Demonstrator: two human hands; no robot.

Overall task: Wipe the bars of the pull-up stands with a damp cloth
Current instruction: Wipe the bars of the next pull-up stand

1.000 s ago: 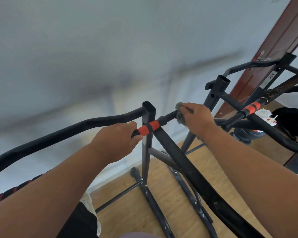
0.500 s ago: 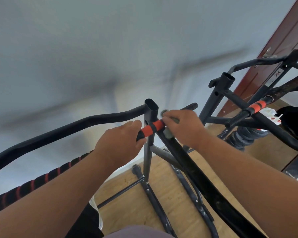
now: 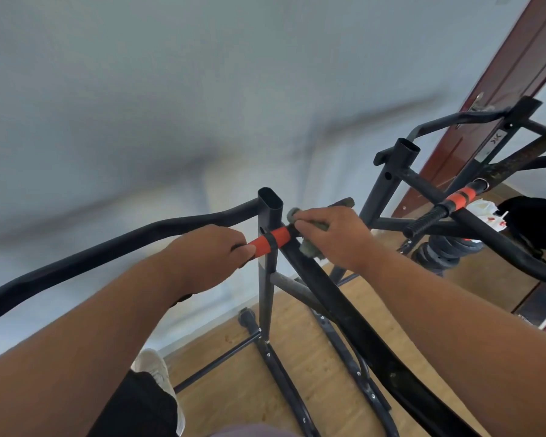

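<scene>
The fingers (image 3: 306, 223) of the right hand (image 3: 334, 234) are curled round a crumpled grey-green damp cloth (image 3: 311, 247), which wraps the short black handle bar with its orange foam band (image 3: 273, 239). Cloth bulges out above the knuckles and hangs below the palm, so the bar is enclosed rather than merely dabbed. Just left of those fingers, across the orange band, the left hand (image 3: 208, 255) grips the same bar on the near side of the black rectangular steel upright (image 3: 267, 263) — it looks like a steadying hold, fingers closed round the tube.

The step in hand seems to be the wipe along this handle. To do it well I would keep the cloth wrapped fully round and draw it outward toward the bare black tip (image 3: 341, 203) that shows beyond the right fingers, twisting a little so the underside gets wiped too. The ribbed grip probably traps grime, so firm pressure and a second pass make sense. The left hand's own patch of bar will want wiping afterwards.

Well off to the right of the fingers stands a second black pull-up stand (image 3: 404, 171) with its own orange-banded handle (image 3: 454, 198) — seemingly not yet being worked on.
</scene>
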